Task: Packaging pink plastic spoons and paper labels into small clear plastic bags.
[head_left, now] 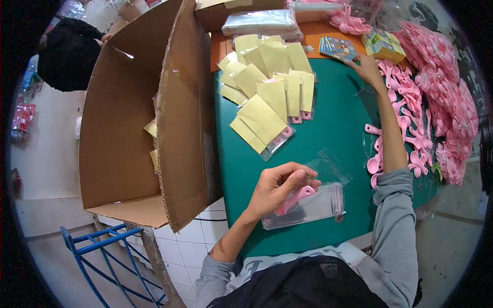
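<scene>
My left hand (282, 189) is closed over the near part of the table, gripping a clear plastic bag (331, 167) whose open end spreads out past the fingertips. A pink plastic spoon (299, 199) shows beneath the hand, its holed handle toward the right; whether it is inside the bag I cannot tell. Under it lies a stack of clear bags (323, 208). Stretched to the far right, my right hand (367, 72) has its fingertips at the near edge of the colourful printed cards (337, 48), pinching a card there.
Several filled bags with yellow cards (264, 118) lie on the green table (328, 118). A large cardboard box (187, 118) stands at the left, beside a blue metal rack (110, 256). Loose pink spoons (405, 120) and bagged ones (436, 77) crowd the right. Another person (69, 54) is far left.
</scene>
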`<act>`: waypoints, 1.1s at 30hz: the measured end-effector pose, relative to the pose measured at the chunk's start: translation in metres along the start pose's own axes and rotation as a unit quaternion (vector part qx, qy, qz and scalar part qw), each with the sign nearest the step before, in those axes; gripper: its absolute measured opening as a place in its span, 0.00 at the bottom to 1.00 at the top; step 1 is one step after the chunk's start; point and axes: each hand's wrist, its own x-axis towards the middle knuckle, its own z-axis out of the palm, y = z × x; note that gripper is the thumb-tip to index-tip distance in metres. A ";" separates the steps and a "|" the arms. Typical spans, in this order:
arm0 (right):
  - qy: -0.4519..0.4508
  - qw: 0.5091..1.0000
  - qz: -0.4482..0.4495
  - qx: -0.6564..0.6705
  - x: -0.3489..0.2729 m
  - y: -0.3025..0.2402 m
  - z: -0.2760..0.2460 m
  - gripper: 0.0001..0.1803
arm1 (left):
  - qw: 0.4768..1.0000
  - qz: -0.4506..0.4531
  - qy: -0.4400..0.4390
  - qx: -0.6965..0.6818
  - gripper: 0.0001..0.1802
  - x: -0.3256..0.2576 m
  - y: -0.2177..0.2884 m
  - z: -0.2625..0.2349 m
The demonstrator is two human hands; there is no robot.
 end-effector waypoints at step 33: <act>0.142 0.964 0.114 0.195 0.036 0.048 0.017 0.12 | 0.998 -0.038 0.040 0.005 0.13 0.001 0.001 -0.004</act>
